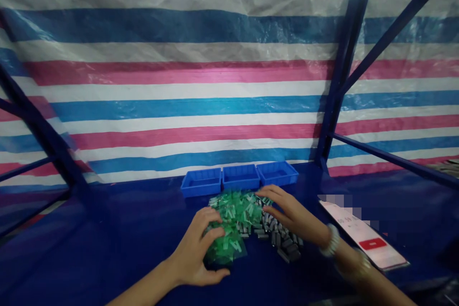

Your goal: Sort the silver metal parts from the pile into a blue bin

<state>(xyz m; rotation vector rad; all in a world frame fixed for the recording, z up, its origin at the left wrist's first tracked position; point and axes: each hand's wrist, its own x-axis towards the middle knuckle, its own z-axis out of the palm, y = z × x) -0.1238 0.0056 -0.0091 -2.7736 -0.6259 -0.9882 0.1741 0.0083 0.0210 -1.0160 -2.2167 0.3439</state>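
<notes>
A heap of small green plastic packets (236, 210) lies at the middle of the blue table, with small dark metallic pieces (283, 236) spread along its right side. My left hand (197, 246) curves around the heap's left edge, fingers apart, with its thumb toward the front. From the right, my right hand (287, 208) reaches over the heap's right part and the metallic pieces, its fingers spread. No object shows held in either hand. What lies right under the fingertips is partly hidden.
Three blue trays (241, 177) stand in a row behind the heap. A phone (366, 234) with a lit screen lies at the right. Blue metal posts (337, 76) rise at both sides, before a striped plastic sheet (193, 105).
</notes>
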